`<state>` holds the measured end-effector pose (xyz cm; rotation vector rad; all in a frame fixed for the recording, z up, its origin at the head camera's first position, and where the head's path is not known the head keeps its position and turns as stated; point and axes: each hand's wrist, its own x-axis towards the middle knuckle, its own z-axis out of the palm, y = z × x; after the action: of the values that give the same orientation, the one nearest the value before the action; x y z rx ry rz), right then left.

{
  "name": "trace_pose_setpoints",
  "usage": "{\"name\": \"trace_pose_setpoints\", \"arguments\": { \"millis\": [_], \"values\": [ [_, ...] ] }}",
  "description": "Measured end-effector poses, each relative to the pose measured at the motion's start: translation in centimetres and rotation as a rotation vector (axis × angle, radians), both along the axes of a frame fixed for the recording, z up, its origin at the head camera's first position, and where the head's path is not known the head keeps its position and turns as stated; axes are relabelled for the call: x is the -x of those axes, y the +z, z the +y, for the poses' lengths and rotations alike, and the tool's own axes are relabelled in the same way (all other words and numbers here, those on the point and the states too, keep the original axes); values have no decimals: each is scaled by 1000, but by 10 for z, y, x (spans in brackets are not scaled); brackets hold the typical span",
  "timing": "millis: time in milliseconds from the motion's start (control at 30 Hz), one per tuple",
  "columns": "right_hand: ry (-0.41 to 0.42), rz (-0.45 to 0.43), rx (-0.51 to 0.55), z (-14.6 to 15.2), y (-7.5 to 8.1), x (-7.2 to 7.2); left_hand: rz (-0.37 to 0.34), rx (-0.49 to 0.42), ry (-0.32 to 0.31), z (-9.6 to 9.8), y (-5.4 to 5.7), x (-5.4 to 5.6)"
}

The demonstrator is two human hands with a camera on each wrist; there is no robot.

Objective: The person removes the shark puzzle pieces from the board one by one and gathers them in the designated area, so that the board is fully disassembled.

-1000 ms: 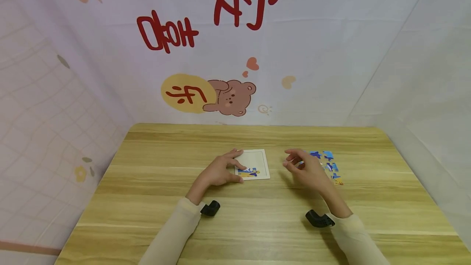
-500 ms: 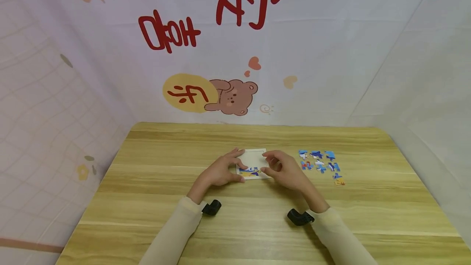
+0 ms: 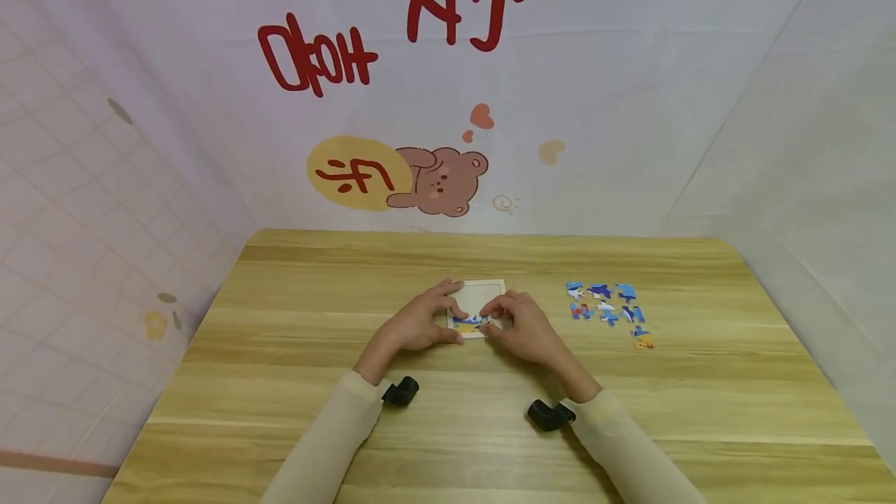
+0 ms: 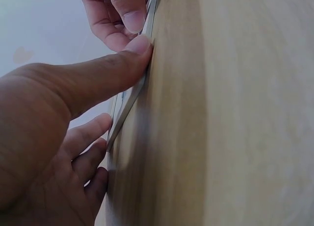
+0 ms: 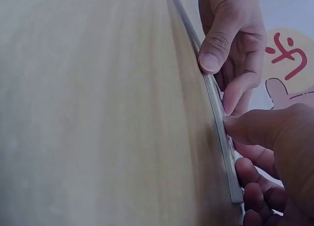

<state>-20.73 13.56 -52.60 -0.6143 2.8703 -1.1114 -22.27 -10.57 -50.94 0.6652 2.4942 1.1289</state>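
A small white-bordered puzzle tray [image 3: 484, 293] lies in mid-table, with blue, white and yellow puzzle pieces [image 3: 464, 326] along its near side. My left hand [image 3: 411, 325] holds the tray at the left: its thumb is on the near edge and one finger reaches over the pieces. On the tray's right side my right hand [image 3: 530, 331] has its thumb and curled fingers at a piece in the near row. Those fingertips mostly cover that piece. In the right wrist view, the right thumb [image 5: 240, 128] touches the tray close to the left hand's [image 5: 228, 44] fingers.
Several loose blue jigsaw pieces [image 3: 605, 309] lie to the right of the tray, one partly yellow. They rest on a wood-grain table [image 3: 476, 426]. Behind the table hangs a white cloth [image 3: 616, 99] with a bear print and red characters.
My right hand has come left from beside the loose pieces to the tray, and its fingers have drawn closer together over the near row. The left hand has stayed on the tray.
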Motion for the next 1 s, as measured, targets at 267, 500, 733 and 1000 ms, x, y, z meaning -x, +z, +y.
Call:
{"name": "trace_pose_setpoints", "arguments": {
  "millis": [267,500,733,1000],
  "values": [
    [-1,-13,-5,-1,2,-1,-4,-26,3,0,1,-4],
    [2,-14,3,-1,5,-4,18,-18,-4,2,0,-5],
    [24,-26,115,2,6,-5,13,-21,-1,2,-1,-5],
    [30,-68,155,9,2,-6,9,-18,2,2,-2,-5]
  ]
}}
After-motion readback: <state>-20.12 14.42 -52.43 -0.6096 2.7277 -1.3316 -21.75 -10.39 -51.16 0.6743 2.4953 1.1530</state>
